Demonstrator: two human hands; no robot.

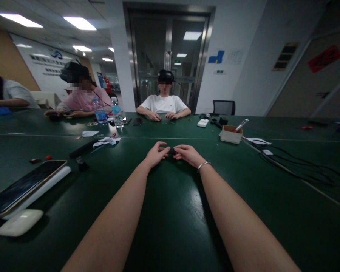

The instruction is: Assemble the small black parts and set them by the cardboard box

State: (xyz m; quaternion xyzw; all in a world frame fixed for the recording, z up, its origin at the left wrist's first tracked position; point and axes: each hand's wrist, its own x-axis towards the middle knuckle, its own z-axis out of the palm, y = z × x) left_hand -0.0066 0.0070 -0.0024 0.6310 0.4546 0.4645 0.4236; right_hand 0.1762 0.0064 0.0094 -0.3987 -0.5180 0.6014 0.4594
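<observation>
Both my arms reach forward over the green table (170, 226). My right hand (187, 155), with a silver bracelet at the wrist, pinches a small black object (172, 151) between thumb and fingers. Its exact kind is too small and dark to make out. At the object's left end is my left hand (156, 155), its fingers curved and apart, the thumb tip close to the object. Whether that thumb touches it I cannot tell.
Left lie a phone (25, 185), a white rounded case (21, 223), a black rod (83, 149) and papers (106, 141). Bottles (117, 115) stand further back. Right are a small box (231, 135) and black cables (297, 162). People wearing headsets sit opposite (164, 104).
</observation>
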